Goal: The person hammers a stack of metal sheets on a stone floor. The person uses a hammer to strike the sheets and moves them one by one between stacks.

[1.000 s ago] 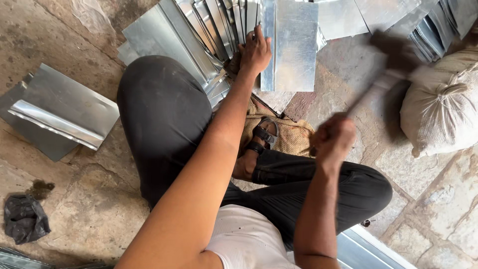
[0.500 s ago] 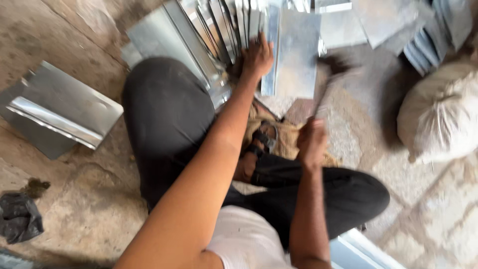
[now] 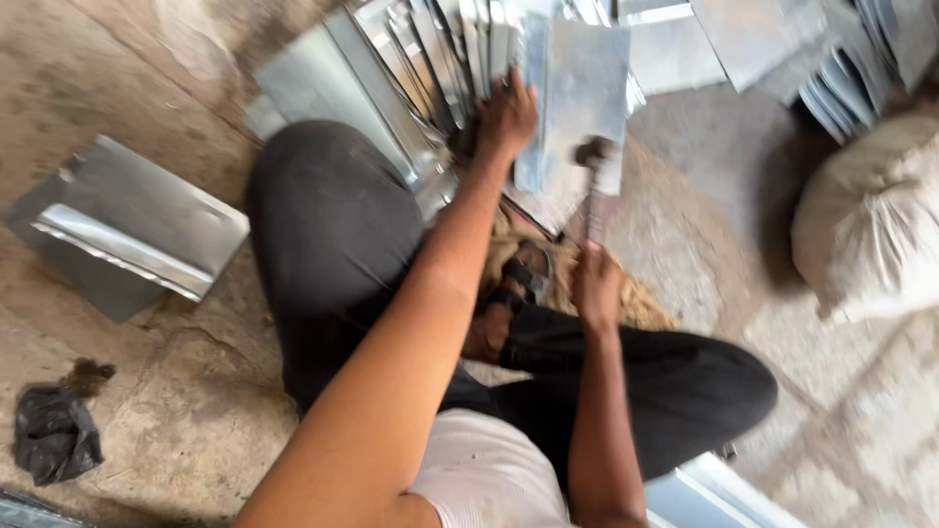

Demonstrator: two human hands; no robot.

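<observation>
While seated cross-legged on the floor (image 3: 147, 430): a person hammers sheet metal.
Left hand (image 3: 504, 115): fingers spread, pressing flat on the metal sheet (image 3: 577, 88) atop the fanned stack of sheets (image 3: 411, 68).
Right hand (image 3: 597, 286): fist closed round the hammer (image 3: 593, 186) handle; head blurred, low over the sheet's near edge.
Step, as judged: mid-strike, flattening or folding the edge.
Next move calls for: aim well apart from the pressing fingers.
Folded sheet (image 3: 132, 230): lies apart, far left.
Packages: pale bulging sack (image 3: 871, 225), right; crumpled black bag (image 3: 54, 435), lower left. No labels legible.
</observation>
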